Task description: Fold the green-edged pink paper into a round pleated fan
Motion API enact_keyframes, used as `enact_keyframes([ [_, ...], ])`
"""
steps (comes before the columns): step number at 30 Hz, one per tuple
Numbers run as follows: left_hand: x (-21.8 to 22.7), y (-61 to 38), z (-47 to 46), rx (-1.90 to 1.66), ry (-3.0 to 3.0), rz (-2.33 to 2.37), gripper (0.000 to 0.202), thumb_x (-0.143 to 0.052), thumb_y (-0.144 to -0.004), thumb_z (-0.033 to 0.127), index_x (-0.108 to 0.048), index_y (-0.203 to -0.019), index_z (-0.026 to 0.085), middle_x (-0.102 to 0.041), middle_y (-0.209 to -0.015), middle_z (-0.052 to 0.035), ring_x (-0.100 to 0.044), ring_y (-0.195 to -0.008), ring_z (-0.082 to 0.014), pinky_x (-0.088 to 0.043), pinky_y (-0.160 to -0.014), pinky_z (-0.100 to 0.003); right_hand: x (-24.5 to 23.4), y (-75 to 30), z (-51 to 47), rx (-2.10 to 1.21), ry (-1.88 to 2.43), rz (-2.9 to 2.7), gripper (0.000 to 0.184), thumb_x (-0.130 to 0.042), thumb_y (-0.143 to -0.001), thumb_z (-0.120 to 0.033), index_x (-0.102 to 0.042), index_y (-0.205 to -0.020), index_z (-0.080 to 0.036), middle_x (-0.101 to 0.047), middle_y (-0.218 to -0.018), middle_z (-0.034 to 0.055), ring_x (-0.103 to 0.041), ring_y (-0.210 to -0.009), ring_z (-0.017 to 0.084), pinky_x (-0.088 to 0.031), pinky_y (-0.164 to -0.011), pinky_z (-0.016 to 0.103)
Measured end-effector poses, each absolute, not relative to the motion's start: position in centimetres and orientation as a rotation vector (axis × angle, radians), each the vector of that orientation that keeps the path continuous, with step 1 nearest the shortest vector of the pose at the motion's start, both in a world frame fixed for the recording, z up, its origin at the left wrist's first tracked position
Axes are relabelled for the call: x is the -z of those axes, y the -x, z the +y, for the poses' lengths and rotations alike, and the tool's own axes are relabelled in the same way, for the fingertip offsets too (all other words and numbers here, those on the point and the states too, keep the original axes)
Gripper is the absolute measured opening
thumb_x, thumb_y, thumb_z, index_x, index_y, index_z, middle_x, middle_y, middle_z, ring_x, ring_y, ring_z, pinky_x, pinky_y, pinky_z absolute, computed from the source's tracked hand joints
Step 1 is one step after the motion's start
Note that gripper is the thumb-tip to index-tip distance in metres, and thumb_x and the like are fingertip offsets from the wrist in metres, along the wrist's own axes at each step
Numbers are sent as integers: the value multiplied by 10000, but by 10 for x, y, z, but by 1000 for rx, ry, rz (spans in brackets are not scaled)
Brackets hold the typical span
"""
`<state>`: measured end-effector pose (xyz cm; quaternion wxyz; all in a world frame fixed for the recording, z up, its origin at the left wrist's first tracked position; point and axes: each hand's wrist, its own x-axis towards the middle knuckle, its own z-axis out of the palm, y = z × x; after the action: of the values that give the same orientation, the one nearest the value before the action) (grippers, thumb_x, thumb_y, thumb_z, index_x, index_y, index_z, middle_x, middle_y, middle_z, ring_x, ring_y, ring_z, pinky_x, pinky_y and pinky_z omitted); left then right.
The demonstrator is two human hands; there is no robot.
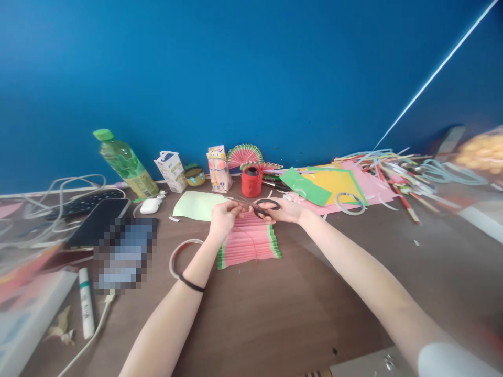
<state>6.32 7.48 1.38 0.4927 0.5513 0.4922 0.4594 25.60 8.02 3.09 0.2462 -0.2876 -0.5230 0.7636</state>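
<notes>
My right hand (290, 210) grips black-handled scissors (269, 207), fingers in the loops and blades pointing left toward my other hand. My left hand (223, 217) is closed in a pinch near the blades; what lies between its fingertips is too small to make out. Below both hands, a pleated pink paper with green-and-white edges (247, 246) lies on the table. A thin reddish thread seems to cross its folds. Behind my left hand is a pale green sheet (194, 205). A tape roll (173, 262) rests beside my left forearm.
Along the blue wall stand a green bottle (128, 165), small cartons (171, 170), a red pot (251, 182) and a folded paper fan (244, 156). Coloured paper (334, 184), another tape roll (351, 211) and loose strips (404, 180) lie right. A phone (128, 254) and marker (86, 303) lie left.
</notes>
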Motion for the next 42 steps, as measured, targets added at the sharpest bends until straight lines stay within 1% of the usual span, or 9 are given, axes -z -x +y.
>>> enact_keyframes([
  [10, -9, -60, 77, -1041, -1509, 1301, 146, -551, -662, 186, -680, -718, 144, -650, -578, -27, -554, -523, -137, -445, -575, -259, -38, -261, 81, -1998, 975, -1523, 306, -575, -760, -399, -608, -891, -124, -430, -588, -36, -353, -434, 38, -174, -377, 173],
  [21, -9, -57, 79, -1024, -1592, 1335, 165, -522, -683, 190, -672, -733, 143, -662, -609, -37, -580, -556, -148, -449, -576, -258, -32, -264, 84, -1878, 981, -1672, 308, -627, -742, -368, -621, -919, -116, -387, -568, -62, -291, -407, 12, -146, -391, 180],
  [24, -9, -57, 78, -1007, -1617, 1354, 179, -515, -691, 195, -675, -751, 143, -662, -609, -35, -583, -552, -146, -448, -567, -254, -35, -264, 82, -1920, 966, -1637, 301, -608, -753, -365, -613, -921, -117, -380, -570, -59, -307, -428, 23, -165, -395, 178],
  [28, -5, -58, 77, -966, -1662, 1358, 205, -490, -684, 158, -682, -754, 146, -647, -555, -20, -605, -575, -148, -462, -615, -255, -48, -258, 81, -1942, 839, -1579, 308, -549, -774, -389, -603, -914, -121, -415, -586, -37, -347, -458, 47, -214, -399, 183],
  [32, -7, -57, 77, -967, -1635, 1366, 224, -481, -696, 168, -677, -799, 133, -657, -574, -30, -607, -566, -149, -466, -590, -257, -64, -254, 80, -1765, 906, -1645, 323, -549, -770, -399, -599, -964, -146, -431, -622, -29, -385, -488, 59, -262, -411, 186],
  [34, -11, -55, 78, -980, -1595, 1362, 211, -496, -694, 175, -673, -798, 129, -667, -601, -37, -605, -562, -145, -468, -585, -255, -69, -261, 79, -1568, 1067, -1696, 336, -554, -773, -405, -599, -1006, -168, -472, -665, -17, -416, -525, 63, -312, -447, 185],
  [37, -21, -53, 79, -991, -1521, 1328, 197, -538, -685, 191, -667, -819, 129, -697, -725, -55, -609, -561, -129, -482, -609, -255, -70, -287, 80, -1340, 1359, -1903, 377, -561, -760, -411, -599, -1076, -209, -601, -848, 31, -506, -626, 91, -397, -544, 208],
  [40, -30, -49, 78, -994, -1483, 1300, 245, -545, -694, 189, -653, -905, 126, -696, -900, -79, -616, -565, -109, -500, -659, -267, -66, -322, 82, -1119, 1628, -2137, 414, -597, -714, -357, -618, -1101, -210, -622, -1104, 55, -576, -917, 177, -443, -774, 256],
  [42, -34, -45, 78, -998, -1483, 1310, 294, -533, -698, 159, -637, -971, 128, -674, -1004, -86, -613, -558, -94, -505, -694, -276, -62, -341, 81, -955, 1762, -2242, 429, -567, -715, -304, -612, -1134, -226, -609, -1173, 36, -569, -1011, 210, -436, -834, 268],
])
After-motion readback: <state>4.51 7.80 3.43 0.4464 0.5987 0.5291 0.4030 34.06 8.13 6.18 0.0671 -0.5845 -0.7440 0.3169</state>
